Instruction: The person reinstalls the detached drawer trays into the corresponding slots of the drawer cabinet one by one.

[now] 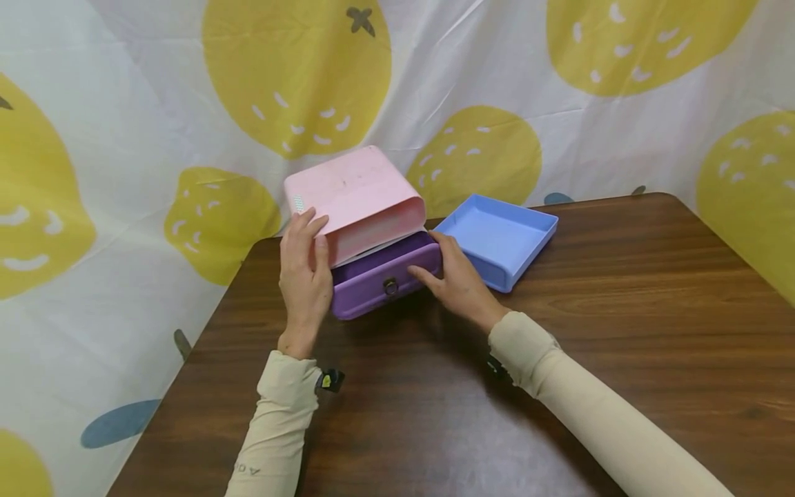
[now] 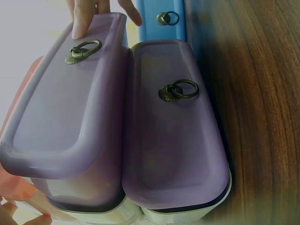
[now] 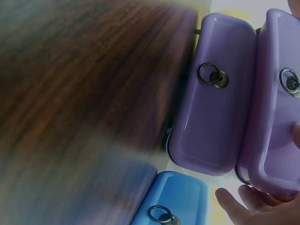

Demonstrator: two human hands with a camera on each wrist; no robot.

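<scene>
A pink casing [image 1: 354, 183] stands toward the back of the table, its front opening facing me. Out of it juts a purple drawer [image 1: 385, 279] with a ring pull [image 1: 390, 286]. My right hand [image 1: 462, 283] holds this drawer by its right end, thumb on the front face and fingers behind. My left hand [image 1: 304, 276] rests against the casing's left side, fingers extended toward its top and thumb near the opening. Beneath the jutting drawer, a second purple drawer [image 2: 171, 126] sits further in, seen in both wrist views and hidden in the head view.
To the right of the casing lies an open blue drawer [image 1: 497, 235], its ring pull [image 3: 163, 214] showing in the right wrist view. Everything stands on a dark wood table [image 1: 422, 414]. Behind the table hangs a white curtain [image 1: 149, 103] printed with yellow lemons.
</scene>
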